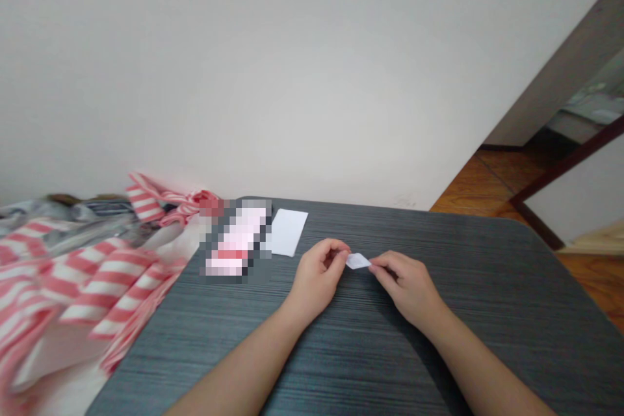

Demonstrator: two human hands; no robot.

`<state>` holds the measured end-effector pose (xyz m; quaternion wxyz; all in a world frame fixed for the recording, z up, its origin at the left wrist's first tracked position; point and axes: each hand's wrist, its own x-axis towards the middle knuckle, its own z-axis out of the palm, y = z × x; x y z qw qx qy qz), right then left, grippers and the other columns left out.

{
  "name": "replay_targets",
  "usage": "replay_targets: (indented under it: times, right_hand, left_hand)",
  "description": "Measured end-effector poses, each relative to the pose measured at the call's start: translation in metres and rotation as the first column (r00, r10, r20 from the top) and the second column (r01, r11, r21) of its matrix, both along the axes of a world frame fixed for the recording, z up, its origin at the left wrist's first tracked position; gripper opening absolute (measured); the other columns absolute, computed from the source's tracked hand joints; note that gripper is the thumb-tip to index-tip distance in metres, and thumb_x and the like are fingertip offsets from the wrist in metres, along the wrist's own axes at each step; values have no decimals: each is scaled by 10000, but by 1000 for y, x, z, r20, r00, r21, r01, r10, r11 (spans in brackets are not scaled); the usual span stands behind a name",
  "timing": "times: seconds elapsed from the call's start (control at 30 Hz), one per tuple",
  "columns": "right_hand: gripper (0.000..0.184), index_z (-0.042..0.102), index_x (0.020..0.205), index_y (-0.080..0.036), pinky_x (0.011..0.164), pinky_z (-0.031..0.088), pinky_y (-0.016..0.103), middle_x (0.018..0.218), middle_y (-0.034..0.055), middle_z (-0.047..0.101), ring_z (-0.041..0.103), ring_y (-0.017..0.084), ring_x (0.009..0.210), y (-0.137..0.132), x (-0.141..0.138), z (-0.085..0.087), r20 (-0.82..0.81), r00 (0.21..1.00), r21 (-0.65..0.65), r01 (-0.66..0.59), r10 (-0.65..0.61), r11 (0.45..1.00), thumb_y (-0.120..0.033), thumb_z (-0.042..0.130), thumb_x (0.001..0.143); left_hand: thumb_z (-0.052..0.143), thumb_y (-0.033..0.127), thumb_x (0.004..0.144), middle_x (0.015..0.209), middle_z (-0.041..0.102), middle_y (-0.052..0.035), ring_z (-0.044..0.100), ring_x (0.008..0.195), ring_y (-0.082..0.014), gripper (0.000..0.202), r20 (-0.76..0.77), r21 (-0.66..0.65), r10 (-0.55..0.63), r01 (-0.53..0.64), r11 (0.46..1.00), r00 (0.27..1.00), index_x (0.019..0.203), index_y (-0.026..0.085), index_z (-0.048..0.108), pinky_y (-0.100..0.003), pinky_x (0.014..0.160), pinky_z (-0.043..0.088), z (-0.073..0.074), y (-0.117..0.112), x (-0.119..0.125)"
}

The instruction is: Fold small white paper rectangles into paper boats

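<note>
Between my two hands is a small folded piece of white paper [358, 261], held just over the dark table. My left hand [322, 275] pinches its left end between thumb and fingers. At the opposite corner, the thumb and fingertips of my right hand [405, 284] are closed on the same paper. Beyond my left hand, a flat stack of white paper [289, 232] lies on the table. Left of that stack is a long pixelated object [235, 240], pink and white with a dark edge; its kind cannot be made out.
The dark wood-grain table [219, 351] stands against a pale wall [312, 78]. Red-and-white striped cloth [97, 279] and other fabrics are heaped along its left side. Past the wall's edge at right, a wooden floor [468, 175] and a dark-framed panel [575, 188] show.
</note>
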<state>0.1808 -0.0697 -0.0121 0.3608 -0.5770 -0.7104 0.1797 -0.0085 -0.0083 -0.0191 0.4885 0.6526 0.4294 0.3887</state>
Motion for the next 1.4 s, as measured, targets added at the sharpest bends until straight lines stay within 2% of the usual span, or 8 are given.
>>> replay_targets:
  times: [0.23,0.53,0.73,0.9,1.03,1.2,1.4]
  right_hand:
    - [130,694,872,-213,714,484,264,831,17,720,668,165,758,-1,-1,-2,3,999,-14,-34,34,999,-207,575,925]
    - [135,678,869,-204,715,486,266,839,29,711,662,166,765,0,-1,-2,-2,999,17,-44,44,999,-197,559,933]
    - [168,686,872,-203,718,499,267,844,37,714,663,164,764,-1,-3,3,8,996,14,-91,91,996,-215,537,948]
    - [179,686,872,-205,733,507,274,853,42,716,664,168,780,-2,-4,4,17,992,20,-125,125,992,-217,527,953]
    - [170,681,859,-207,727,506,271,849,40,713,664,169,769,-2,-4,3,17,995,13,-98,97,995,-205,535,947]
    - [160,679,863,-200,726,503,268,855,41,712,664,169,773,-2,-2,2,26,996,12,-82,82,997,-195,540,942]
    - [178,685,876,-202,714,509,269,852,45,715,665,169,768,-1,-1,3,36,994,22,-100,99,995,-218,525,951]
  left_hand:
    - [572,277,859,720,638,-9,569,635,-134,143,-4,-21,19,-19,1000,1000,851,162,655,-229,596,444,2,0,1]
    - [588,340,862,879,707,-55,600,656,-144,243,-27,-33,-38,37,999,999,1012,166,669,-252,613,479,-6,2,0]
    - [546,327,878,753,660,-17,574,611,-132,193,-78,-2,-32,32,1000,996,889,174,664,-228,571,447,-6,2,-1]
    - [534,331,880,703,639,-4,564,594,-133,200,-98,21,-15,17,1000,995,867,176,660,-224,555,435,-5,1,-1]
    - [547,335,873,742,669,-17,583,602,-138,205,-94,13,-24,26,1000,995,880,174,675,-230,565,454,-4,2,-1]
    - [579,328,864,895,725,-54,632,657,-149,237,-60,-14,-66,65,998,996,1011,174,684,-247,605,495,-4,2,-1]
    - [573,299,858,854,728,-47,639,670,-160,215,-147,27,-96,101,994,984,978,178,702,-254,615,494,-3,3,-3]
